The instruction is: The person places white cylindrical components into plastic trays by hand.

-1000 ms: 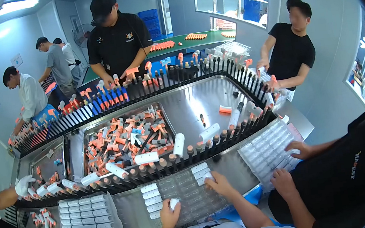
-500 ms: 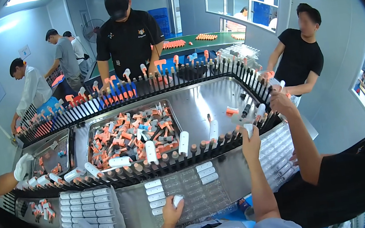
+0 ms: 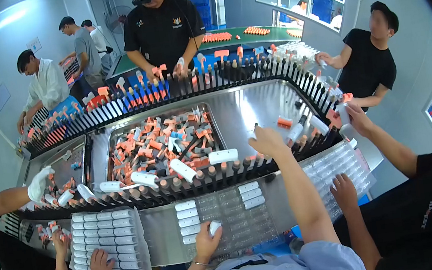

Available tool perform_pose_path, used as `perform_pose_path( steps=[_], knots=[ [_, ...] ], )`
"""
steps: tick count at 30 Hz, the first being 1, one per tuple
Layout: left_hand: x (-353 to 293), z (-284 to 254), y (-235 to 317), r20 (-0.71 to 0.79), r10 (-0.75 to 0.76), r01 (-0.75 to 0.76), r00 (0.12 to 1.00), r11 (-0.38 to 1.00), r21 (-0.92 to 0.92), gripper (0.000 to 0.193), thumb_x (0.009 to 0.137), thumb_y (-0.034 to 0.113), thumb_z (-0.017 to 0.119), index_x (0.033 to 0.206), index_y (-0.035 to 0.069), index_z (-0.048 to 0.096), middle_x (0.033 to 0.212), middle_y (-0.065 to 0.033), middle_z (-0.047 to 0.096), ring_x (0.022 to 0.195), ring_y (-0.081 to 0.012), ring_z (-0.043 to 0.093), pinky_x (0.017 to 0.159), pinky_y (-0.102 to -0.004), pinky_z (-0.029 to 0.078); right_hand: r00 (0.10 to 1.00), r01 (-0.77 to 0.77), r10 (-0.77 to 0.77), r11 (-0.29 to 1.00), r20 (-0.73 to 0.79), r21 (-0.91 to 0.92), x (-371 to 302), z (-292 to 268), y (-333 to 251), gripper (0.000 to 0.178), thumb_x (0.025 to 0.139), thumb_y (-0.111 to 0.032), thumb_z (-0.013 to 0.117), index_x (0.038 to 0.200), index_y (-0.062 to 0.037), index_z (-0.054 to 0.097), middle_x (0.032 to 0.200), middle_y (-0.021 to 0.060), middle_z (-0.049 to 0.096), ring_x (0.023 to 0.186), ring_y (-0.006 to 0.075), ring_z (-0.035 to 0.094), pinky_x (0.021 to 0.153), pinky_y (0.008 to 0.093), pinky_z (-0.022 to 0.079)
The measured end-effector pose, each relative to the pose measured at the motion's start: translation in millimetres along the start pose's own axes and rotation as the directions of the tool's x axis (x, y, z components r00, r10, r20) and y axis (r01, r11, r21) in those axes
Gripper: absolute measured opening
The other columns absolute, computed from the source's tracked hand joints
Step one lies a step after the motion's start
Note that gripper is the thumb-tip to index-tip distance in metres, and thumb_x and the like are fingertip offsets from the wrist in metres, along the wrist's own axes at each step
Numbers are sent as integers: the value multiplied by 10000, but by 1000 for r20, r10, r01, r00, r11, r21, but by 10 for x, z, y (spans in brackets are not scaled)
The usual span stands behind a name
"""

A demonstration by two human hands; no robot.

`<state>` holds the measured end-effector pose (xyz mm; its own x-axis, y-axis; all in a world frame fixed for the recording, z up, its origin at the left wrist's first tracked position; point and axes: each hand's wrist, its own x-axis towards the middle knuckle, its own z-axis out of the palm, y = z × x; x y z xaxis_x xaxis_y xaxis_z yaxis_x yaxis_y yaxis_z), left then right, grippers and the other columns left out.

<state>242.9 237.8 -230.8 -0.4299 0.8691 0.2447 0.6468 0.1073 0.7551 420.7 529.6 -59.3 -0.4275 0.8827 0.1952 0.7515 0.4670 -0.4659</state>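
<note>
My left hand (image 3: 207, 241) is shut on a small white tube (image 3: 215, 227) at the near edge of a clear blister tray (image 3: 239, 225). The tray holds white tubes (image 3: 187, 214) in its left column and a few (image 3: 251, 195) further right. My right hand (image 3: 266, 140) reaches out over the row of black conveyor pegs (image 3: 215, 172), its fingers curled and hiding what lies under them. White tubes (image 3: 223, 156) lie across the pegs just to its left.
A steel bin (image 3: 159, 142) of orange, white and black parts sits behind the pegs. On the right, a person in black has a hand (image 3: 344, 192) on another clear tray. At the left, a co-worker's hand (image 3: 100, 266) rests on a filled tray (image 3: 107, 239). Several people stand across the conveyor.
My right hand has left the blister tray and travelled forward and up over the black pegs. My left hand has stayed at the tray's near edge with the white tube.
</note>
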Motion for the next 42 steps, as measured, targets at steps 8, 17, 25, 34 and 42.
perform_pose_path(
  steps=[8, 17, 25, 34, 42],
  knots=[
    [67, -35, 86, 11, -38, 39, 999, 999, -13, 388, 779, 296, 680, 1019, 31, 529, 802, -191, 628, 712, -355, 626, 608, -391, 492, 985, 132, -96, 953, -142, 273, -117, 409, -447, 398, 853, -352, 530, 1003, 16, 541, 782, 243, 631, 757, 420, 612, 675, 495, 477],
    [-2, 5, -22, -19, -18, 18, 1000, 999, -30, 397, 770, 300, 688, 1019, 32, 534, 787, -191, 628, 691, -358, 627, 593, -393, 493, 982, 186, -121, 679, -142, 710, -1252, 1114, -214, 279, 852, -231, 595, 1036, -21, 584, 949, 167, 616, 810, 317, 615, 702, 359, 488],
    [19, 16, 48, -28, 37, -38, 999, 999, -20, 386, 766, 281, 696, 1009, 27, 536, 792, -189, 626, 687, -343, 628, 584, -382, 491, 964, 248, -249, 969, -93, -26, -1561, 1685, 533, 168, 711, -34, 538, 861, -74, 603, 937, 116, 551, 944, 308, 514, 737, 408, 493],
    [34, 24, 92, -57, 56, -56, 997, 998, -12, 379, 762, 267, 700, 1006, 25, 539, 788, -183, 625, 687, -344, 626, 590, -376, 492, 971, 217, -195, 964, 140, -156, -1389, 1506, 475, 351, 623, -185, 738, 915, -64, 587, 964, 113, 539, 974, 287, 523, 761, 391, 498],
    [19, 18, 78, -39, 49, -49, 998, 999, -5, 376, 763, 266, 697, 1006, 26, 538, 811, -186, 629, 717, -360, 624, 615, -385, 496, 951, 277, -294, 947, 93, 163, -1431, 1414, 540, 363, 726, -218, 686, 968, 0, 524, 973, 204, 556, 946, 370, 534, 790, 421, 462]
  ],
)
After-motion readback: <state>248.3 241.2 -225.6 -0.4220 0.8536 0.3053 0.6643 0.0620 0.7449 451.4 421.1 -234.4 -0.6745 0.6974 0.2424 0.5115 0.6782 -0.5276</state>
